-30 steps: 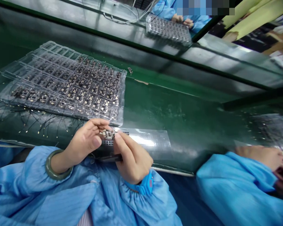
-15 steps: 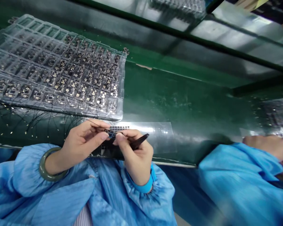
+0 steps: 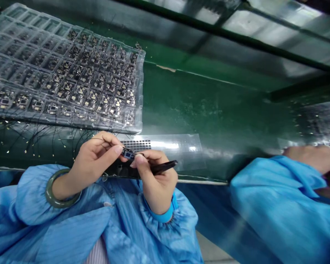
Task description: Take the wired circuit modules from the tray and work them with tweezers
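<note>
My left hand [image 3: 95, 163] pinches a small circuit module [image 3: 128, 154] between thumb and fingers, and a thin dark wire seems to run from it. My right hand [image 3: 154, 181] grips black tweezers [image 3: 165, 167], with their tips hidden at the module. Just beyond the hands lies a clear plastic sheet [image 3: 167, 146] carrying a dark grid of tiny parts [image 3: 136, 145]. A clear plastic tray [image 3: 141, 91] of several rows of small circuit boards sits further ahead to the left.
Fine black wires with gold tips [image 3: 35, 143] spread below the tray on the green bench [image 3: 209, 110]. A co-worker's blue sleeve [image 3: 277, 209] and hand [image 3: 310, 157] are at the right. A dark green rail [image 3: 222, 33] crosses the top.
The tweezers have swung from lying low to pointing right. The module has turned, showing a darker face. The tray and bench have shifted up and left in view.
</note>
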`<state>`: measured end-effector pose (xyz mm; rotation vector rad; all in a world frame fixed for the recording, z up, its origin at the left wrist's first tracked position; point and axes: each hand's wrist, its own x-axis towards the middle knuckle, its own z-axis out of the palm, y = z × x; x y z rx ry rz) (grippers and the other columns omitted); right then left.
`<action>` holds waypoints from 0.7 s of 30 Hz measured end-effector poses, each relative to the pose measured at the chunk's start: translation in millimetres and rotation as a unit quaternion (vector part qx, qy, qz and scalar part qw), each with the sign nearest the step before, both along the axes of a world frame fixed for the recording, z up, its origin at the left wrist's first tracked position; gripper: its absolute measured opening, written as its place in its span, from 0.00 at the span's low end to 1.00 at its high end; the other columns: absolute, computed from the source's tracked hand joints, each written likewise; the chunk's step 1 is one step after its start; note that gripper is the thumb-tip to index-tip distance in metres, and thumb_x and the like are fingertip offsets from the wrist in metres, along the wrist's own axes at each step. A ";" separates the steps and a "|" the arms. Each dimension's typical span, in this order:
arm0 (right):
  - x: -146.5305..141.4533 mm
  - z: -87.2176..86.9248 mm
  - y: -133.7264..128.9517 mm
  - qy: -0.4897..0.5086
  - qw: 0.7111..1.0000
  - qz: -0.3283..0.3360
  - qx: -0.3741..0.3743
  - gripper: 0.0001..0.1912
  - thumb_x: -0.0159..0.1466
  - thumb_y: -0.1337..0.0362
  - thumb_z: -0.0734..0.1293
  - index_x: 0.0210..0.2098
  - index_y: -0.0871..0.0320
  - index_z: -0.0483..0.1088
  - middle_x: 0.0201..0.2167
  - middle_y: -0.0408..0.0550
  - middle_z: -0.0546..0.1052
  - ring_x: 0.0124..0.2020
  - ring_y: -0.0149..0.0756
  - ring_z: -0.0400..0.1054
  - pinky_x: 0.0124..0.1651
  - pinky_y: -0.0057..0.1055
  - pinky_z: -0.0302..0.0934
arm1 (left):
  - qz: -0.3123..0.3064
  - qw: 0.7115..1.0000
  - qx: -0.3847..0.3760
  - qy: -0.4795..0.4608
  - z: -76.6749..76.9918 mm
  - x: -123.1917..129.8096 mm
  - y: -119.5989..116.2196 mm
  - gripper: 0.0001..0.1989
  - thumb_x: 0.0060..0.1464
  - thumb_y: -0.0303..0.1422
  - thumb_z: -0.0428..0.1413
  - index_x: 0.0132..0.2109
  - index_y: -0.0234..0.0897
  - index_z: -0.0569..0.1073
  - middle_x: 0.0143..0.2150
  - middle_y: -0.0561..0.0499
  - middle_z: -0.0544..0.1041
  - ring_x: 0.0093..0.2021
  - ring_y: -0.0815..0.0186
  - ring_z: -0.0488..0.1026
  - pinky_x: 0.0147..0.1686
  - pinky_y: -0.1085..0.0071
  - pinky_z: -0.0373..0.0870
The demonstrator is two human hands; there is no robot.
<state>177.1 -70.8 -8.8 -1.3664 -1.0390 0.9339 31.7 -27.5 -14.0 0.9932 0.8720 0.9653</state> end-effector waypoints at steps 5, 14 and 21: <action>-2.0 -3.7 -3.9 -0.008 1.000 0.001 0.012 0.02 0.60 0.67 0.68 0.32 0.54 0.71 0.22 0.37 0.76 0.23 0.26 0.70 0.28 0.23 0.64 | -0.007 1.000 -0.012 0.017 1.4 -0.8 0.1 0.04 0.57 0.31 0.56 0.36 0.36 0.74 0.31 0.54 0.75 0.30 0.72 0.75 0.33 0.77 0.73; 38.0 -8.9 3.1 0.117 0.989 -0.061 0.069 0.14 0.63 0.55 0.61 0.35 0.55 0.75 0.33 0.45 0.79 0.30 0.30 0.71 0.33 0.29 0.67 | -0.081 0.987 0.013 0.137 12.3 -7.2 0.5 0.04 0.58 0.31 0.54 0.34 0.37 0.71 0.30 0.54 0.74 0.30 0.71 0.73 0.31 0.76 0.71; 63.8 -26.6 -1.3 -0.028 0.990 -0.136 -0.007 0.11 0.64 0.54 0.63 0.35 0.55 0.68 0.29 0.42 0.76 0.28 0.31 0.73 0.34 0.32 0.71 | -0.239 0.956 0.021 0.168 10.8 0.5 1.0 0.07 0.61 0.33 0.50 0.40 0.39 0.72 0.44 0.50 0.78 0.43 0.67 0.75 0.42 0.72 0.72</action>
